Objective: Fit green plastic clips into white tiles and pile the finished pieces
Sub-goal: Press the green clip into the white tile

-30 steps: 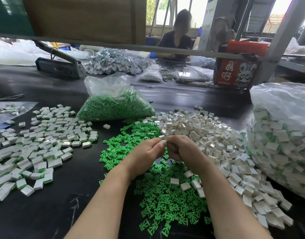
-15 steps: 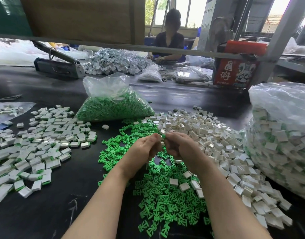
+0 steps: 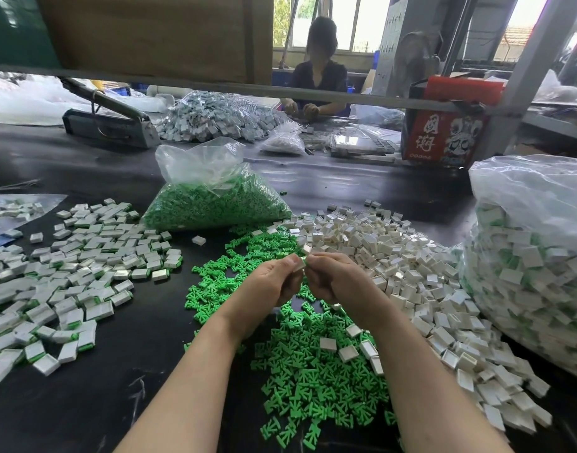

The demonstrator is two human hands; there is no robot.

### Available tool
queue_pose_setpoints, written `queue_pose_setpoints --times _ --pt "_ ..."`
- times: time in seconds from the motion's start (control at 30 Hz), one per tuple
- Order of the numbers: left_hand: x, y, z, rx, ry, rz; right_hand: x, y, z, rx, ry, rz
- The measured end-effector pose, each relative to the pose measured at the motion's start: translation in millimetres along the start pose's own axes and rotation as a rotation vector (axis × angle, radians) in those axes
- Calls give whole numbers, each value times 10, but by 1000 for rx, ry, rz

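My left hand [image 3: 274,284] and my right hand [image 3: 334,279] meet fingertip to fingertip above the black table, both pinched on one small white tile [image 3: 302,262]. Any clip in it is hidden by my fingers. Loose green clips [image 3: 313,364] lie spread under and in front of my hands. Empty white tiles [image 3: 408,273] form a heap to the right. Finished tiles with green edges [image 3: 74,276] are scattered on the left.
A clear bag of green clips [image 3: 212,201] stands behind my hands. A large bag of finished pieces [image 3: 535,256] fills the right side. A red box [image 3: 444,132], a heat sealer [image 3: 107,125] and a seated person [image 3: 316,83] are at the back.
My hands stay together and have shifted slightly up and away over the clips; the white tile now shows between the fingertips.
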State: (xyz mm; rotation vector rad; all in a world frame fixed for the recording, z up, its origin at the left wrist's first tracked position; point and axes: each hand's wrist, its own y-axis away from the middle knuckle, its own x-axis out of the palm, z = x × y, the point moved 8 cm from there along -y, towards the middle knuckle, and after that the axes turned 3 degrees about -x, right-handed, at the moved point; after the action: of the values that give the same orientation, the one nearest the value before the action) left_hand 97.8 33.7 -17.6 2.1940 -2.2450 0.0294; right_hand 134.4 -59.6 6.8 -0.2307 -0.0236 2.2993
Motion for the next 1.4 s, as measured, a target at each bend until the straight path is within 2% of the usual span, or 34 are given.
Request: queue_pose_setpoints --times 0.27,0.67,0.9,1.1,1.27,1.4 --pt "20 5 2 3 -134 -1 32 4 -18 38 29 38" --pt "62 21 5 -14 -43 55 -42 -8 -82 19 -27 23" --pt "54 27 29 -20 -74 82 -23 -7 -109 35 -3 46" --pt "56 18 8 16 -47 23 -6 -22 -93 30 -30 -14" --pt "8 -18 20 46 -62 -46 1 -55 -141 39 218 -27" --pt "-73 -57 45 73 -211 -150 -9 -99 -109 -10 481 -85"
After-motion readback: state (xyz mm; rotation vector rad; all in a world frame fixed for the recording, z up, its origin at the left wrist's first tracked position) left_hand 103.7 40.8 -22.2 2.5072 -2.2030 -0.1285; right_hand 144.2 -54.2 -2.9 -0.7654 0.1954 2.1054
